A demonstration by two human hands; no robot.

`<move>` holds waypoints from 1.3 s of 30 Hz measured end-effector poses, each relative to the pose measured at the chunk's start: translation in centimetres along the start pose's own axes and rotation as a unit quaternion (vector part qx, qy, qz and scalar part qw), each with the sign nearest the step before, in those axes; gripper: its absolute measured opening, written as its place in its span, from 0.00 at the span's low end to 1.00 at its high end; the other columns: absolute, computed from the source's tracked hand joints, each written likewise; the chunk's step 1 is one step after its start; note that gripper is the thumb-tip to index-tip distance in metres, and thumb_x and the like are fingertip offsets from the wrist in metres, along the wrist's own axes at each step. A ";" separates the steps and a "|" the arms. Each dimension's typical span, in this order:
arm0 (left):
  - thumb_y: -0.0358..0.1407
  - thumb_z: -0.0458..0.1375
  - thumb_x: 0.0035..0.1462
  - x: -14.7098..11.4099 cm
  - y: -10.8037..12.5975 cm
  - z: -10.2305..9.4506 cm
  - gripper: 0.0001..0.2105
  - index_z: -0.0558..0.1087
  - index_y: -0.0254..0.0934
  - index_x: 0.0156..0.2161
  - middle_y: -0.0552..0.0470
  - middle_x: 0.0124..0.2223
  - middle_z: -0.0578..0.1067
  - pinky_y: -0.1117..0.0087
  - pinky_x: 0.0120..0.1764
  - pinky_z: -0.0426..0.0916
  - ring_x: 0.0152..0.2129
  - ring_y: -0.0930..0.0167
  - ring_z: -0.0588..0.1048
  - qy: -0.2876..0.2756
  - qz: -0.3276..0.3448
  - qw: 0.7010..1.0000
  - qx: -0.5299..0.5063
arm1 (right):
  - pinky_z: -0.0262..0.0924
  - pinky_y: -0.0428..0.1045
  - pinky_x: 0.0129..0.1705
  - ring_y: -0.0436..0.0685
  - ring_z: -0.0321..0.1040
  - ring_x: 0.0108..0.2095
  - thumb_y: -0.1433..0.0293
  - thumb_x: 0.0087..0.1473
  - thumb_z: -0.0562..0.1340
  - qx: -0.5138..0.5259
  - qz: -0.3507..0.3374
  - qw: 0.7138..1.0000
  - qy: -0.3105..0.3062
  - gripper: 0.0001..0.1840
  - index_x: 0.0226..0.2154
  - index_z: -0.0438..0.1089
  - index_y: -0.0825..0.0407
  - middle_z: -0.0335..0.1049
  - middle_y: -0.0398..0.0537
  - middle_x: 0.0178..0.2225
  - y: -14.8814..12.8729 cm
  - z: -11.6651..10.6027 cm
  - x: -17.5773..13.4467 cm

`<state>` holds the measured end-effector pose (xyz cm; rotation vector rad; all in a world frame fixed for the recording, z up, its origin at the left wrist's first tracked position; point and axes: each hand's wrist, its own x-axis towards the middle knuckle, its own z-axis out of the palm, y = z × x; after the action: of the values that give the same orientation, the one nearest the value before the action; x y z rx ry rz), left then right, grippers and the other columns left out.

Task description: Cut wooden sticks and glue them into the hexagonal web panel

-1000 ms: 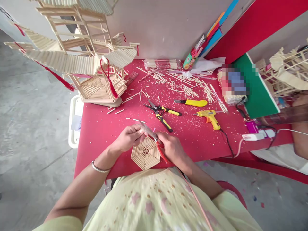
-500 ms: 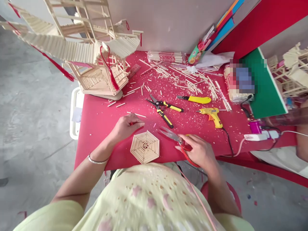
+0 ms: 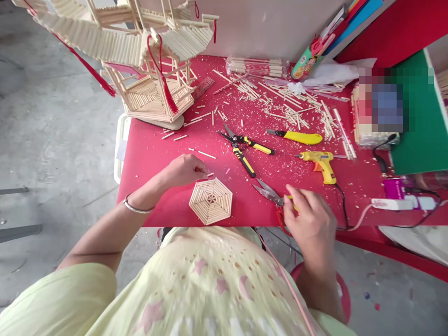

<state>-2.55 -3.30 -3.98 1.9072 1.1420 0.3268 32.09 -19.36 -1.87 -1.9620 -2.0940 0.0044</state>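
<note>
My left hand (image 3: 186, 169) is closed in a pinch at the table's front, with a short piece of wooden stick (image 3: 210, 175) at its fingertips. Just below it lies a flat hexagon of wooden sticks (image 3: 211, 201), laid in rings around a small centre. My right hand (image 3: 310, 212) is at the red and yellow handles of a pair of scissors (image 3: 269, 192), its fingers curled over them. The blades point left, slightly parted, low over the red tabletop. Part of the handles is hidden by the fingers.
Yellow-black pliers (image 3: 243, 148), a yellow utility knife (image 3: 296, 136) and a yellow glue gun (image 3: 320, 163) lie beyond my hands. Cut sticks (image 3: 290, 112) and crumbs litter the back. A stick pavilion model (image 3: 154, 88) stands left; a power strip (image 3: 395, 204) lies right.
The scissors have moved right and lower with my right hand. My left hand has stayed near the hexagon, now with a short stick piece showing at its fingertips. The view has shifted slightly.
</note>
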 end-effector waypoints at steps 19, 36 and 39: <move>0.30 0.64 0.49 0.6 0.6 0.5 0.04 0.82 0.35 0.28 0.53 0.25 0.79 0.74 0.28 0.60 0.24 0.73 0.73 -0.072 -0.072 0.994 0.040 | 0.66 0.56 0.50 0.59 0.66 0.45 0.73 0.64 0.61 0.268 -0.165 0.949 -0.036 0.15 0.51 0.76 0.47 0.73 0.51 0.45 -8.7 8.9 2.3; 0.32 0.66 0.48 0.5 0.1 0.9 0.04 0.81 0.35 0.25 0.55 0.21 0.76 0.74 0.28 0.59 0.22 0.74 0.71 -0.055 -0.052 0.996 0.049 | 0.67 0.54 0.47 0.59 0.65 0.44 0.74 0.62 0.61 0.257 -0.165 0.952 -0.033 0.15 0.49 0.77 0.47 0.72 0.52 0.43 -8.9 8.6 2.3; 0.32 0.66 0.48 0.5 0.2 1.0 0.04 0.81 0.35 0.25 0.55 0.21 0.75 0.74 0.28 0.58 0.22 0.75 0.70 -0.055 -0.055 0.996 0.046 | 0.67 0.55 0.47 0.59 0.65 0.44 0.73 0.62 0.62 0.255 -0.166 0.952 -0.030 0.15 0.50 0.77 0.47 0.71 0.52 0.43 -8.9 8.6 2.2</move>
<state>-1.55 -3.44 -4.52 1.9072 1.2013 0.1098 21.59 -16.35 -8.10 -1.3138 -2.1566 0.4929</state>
